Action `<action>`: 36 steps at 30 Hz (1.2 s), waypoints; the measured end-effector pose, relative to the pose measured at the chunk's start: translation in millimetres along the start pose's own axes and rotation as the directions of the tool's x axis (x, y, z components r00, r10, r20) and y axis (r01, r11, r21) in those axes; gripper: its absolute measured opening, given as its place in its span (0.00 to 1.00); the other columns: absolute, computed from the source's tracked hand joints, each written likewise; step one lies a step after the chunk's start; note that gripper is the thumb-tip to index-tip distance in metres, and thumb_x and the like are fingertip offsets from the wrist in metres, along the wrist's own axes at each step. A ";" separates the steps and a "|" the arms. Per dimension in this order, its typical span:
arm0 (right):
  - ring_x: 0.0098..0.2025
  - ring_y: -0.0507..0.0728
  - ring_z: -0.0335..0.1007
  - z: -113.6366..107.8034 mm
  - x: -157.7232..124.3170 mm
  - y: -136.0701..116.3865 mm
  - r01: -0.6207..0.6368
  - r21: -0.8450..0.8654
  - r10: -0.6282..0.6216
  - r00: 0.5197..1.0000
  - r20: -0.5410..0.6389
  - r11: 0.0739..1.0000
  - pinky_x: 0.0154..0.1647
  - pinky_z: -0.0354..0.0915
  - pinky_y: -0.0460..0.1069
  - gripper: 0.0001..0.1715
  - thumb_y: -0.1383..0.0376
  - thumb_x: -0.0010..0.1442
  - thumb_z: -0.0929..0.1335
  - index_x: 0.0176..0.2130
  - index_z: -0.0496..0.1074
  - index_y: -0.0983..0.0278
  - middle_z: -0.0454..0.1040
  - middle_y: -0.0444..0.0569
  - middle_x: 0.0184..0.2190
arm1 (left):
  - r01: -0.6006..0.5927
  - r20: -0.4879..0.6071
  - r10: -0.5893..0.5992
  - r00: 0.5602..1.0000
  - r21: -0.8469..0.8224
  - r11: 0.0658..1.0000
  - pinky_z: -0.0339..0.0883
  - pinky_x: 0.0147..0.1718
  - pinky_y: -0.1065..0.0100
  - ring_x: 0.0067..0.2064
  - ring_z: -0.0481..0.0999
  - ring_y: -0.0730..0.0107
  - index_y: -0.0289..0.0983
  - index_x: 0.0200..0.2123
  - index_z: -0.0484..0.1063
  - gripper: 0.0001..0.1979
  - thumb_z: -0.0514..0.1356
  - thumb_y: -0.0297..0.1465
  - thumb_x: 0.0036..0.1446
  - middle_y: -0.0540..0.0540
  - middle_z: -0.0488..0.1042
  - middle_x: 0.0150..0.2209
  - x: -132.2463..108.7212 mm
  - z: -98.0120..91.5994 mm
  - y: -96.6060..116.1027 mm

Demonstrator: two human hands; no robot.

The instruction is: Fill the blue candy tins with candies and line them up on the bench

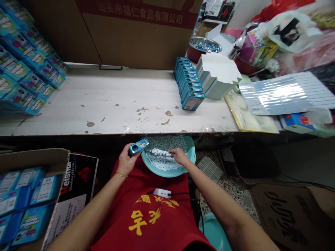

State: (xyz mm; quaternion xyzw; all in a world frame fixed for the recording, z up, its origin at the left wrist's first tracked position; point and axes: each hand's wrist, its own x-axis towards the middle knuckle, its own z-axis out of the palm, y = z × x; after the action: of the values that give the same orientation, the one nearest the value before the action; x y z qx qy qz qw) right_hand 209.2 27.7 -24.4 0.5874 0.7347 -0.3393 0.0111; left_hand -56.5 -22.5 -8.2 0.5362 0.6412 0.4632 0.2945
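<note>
Head view: left hand (127, 161) curled fingers round a blue box (138, 146); right hand (179, 157) pinched something unclear beside white beads (160, 152), best held level.

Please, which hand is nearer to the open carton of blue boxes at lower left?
Left. The left hand, holding a small blue box, is to the right of the open carton; the right hand is farther right, over the turquoise basin.

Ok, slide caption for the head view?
Left hand holds a blue printed box by a turquoise basin of pale pellets; right hand over them.
</note>
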 end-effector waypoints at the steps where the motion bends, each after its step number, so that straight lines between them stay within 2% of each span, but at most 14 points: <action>1: 0.40 0.52 0.70 -12.2 -8.6 1.6 0.014 0.047 -0.014 1.000 -0.014 0.999 0.41 0.63 0.45 0.20 0.70 0.56 0.60 0.46 0.71 0.61 0.75 0.45 0.39 | -0.012 0.005 0.012 1.000 0.015 1.000 0.64 0.41 0.65 0.39 0.70 0.68 0.38 0.43 0.64 0.20 0.61 0.35 0.46 0.47 0.70 0.38 0.2 1.7 0.4; 3: 0.37 0.53 0.70 -37.6 -25.8 -1.5 0.057 0.117 -0.053 0.998 -0.038 0.991 0.40 0.64 0.46 0.20 0.69 0.55 0.60 0.45 0.72 0.60 0.76 0.45 0.35 | -0.048 0.031 0.047 0.998 0.046 0.998 0.64 0.42 0.65 0.40 0.70 0.68 0.38 0.43 0.64 0.18 0.60 0.33 0.47 0.46 0.70 0.39 0.1 7.2 3.4; 5: 0.38 0.54 0.70 -61.1 -40.5 -13.5 0.118 0.087 -0.113 0.992 -0.056 0.989 0.40 0.63 0.47 0.20 0.69 0.55 0.60 0.45 0.72 0.58 0.76 0.45 0.35 | -0.103 0.074 0.097 0.992 0.082 0.991 0.63 0.43 0.64 0.41 0.69 0.67 0.38 0.43 0.65 0.17 0.59 0.30 0.47 0.46 0.69 0.40 -0.4 14.8 9.2; 9: 0.42 0.55 0.68 -92.6 -57.5 -53.8 0.170 -0.207 -0.188 0.980 -0.070 0.963 0.41 0.62 0.47 0.20 0.69 0.56 0.59 0.43 0.73 0.54 0.75 0.44 0.40 | -0.204 0.179 0.172 0.969 0.177 0.963 0.61 0.46 0.62 0.45 0.68 0.64 0.38 0.43 0.65 0.16 0.57 0.27 0.47 0.45 0.69 0.42 -3.2 32.0 23.2; 13: 0.39 0.56 0.69 -103.5 -64.5 -90.4 0.111 -0.479 -0.145 0.989 -0.034 0.871 0.37 0.62 0.49 0.21 0.72 0.54 0.58 0.41 0.73 0.56 0.74 0.48 0.37 | -0.227 0.237 0.168 0.957 0.249 0.942 0.60 0.46 0.60 0.46 0.67 0.61 0.38 0.44 0.65 0.18 0.55 0.26 0.47 0.44 0.69 0.44 -6.4 42.2 29.8; 16: 0.37 0.58 0.70 -105.0 -67.4 -106.1 0.098 -0.562 -0.133 0.991 -0.021 0.821 0.34 0.63 0.49 0.19 0.73 0.53 0.58 0.39 0.73 0.61 0.74 0.52 0.35 | -0.248 0.259 0.176 0.950 0.278 0.928 0.59 0.47 0.59 0.47 0.67 0.60 0.38 0.44 0.65 0.19 0.55 0.25 0.46 0.44 0.69 0.44 -7.1 44.5 30.6; 19: 0.37 0.58 0.70 -103.8 -67.4 -112.8 0.132 -0.591 -0.172 0.985 -0.012 0.796 0.33 0.63 0.50 0.18 0.73 0.54 0.57 0.37 0.72 0.64 0.74 0.54 0.34 | -0.283 0.266 0.203 0.942 0.305 0.910 0.57 0.48 0.58 0.48 0.66 0.59 0.39 0.44 0.65 0.20 0.54 0.23 0.44 0.44 0.70 0.44 -6.3 45.7 31.1; 24: 0.36 0.58 0.70 -104.1 -66.3 -105.1 0.120 -0.561 -0.179 0.983 -0.050 0.819 0.32 0.62 0.49 0.18 0.72 0.54 0.58 0.38 0.72 0.60 0.74 0.49 0.34 | -0.288 0.257 0.213 0.943 0.306 0.907 0.58 0.47 0.59 0.47 0.67 0.59 0.39 0.44 0.65 0.21 0.54 0.23 0.43 0.44 0.70 0.44 -0.6 43.8 28.3; 29: 0.38 0.56 0.69 -110.2 -75.3 -74.4 0.071 -0.496 -0.135 0.986 -0.094 0.865 0.32 0.61 0.47 0.21 0.70 0.56 0.57 0.43 0.70 0.52 0.74 0.44 0.38 | -0.300 0.224 0.234 0.946 0.336 0.893 0.58 0.47 0.60 0.46 0.68 0.61 0.39 0.44 0.65 0.20 0.54 0.23 0.44 0.45 0.70 0.43 0.1 32.6 30.9; 34: 0.40 0.57 0.69 -104.1 -79.4 -36.8 -0.072 -0.460 0.011 0.991 -0.135 0.885 0.34 0.61 0.48 0.20 0.67 0.58 0.56 0.43 0.70 0.52 0.73 0.46 0.40 | -0.397 0.265 0.309 0.913 0.412 0.820 0.49 0.53 0.54 0.48 0.67 0.61 0.41 0.45 0.66 0.23 0.52 0.19 0.43 0.45 0.71 0.45 -3.9 14.6 40.0; 36: 0.39 0.59 0.69 -97.2 -77.0 -25.3 -0.134 -0.452 0.083 0.988 -0.131 0.882 0.33 0.61 0.49 0.19 0.66 0.58 0.56 0.42 0.71 0.54 0.74 0.49 0.39 | -0.371 0.258 0.284 0.923 0.406 0.835 0.52 0.52 0.54 0.47 0.68 0.61 0.40 0.44 0.67 0.21 0.53 0.21 0.44 0.45 0.71 0.43 -2.5 7.2 38.8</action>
State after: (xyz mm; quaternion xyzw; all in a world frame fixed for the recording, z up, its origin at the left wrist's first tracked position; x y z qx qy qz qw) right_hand 248.1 9.4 94.6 0.6259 0.7594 -0.1225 0.1289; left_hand -33.5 -23.1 23.9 0.7327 0.5980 0.2942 0.1381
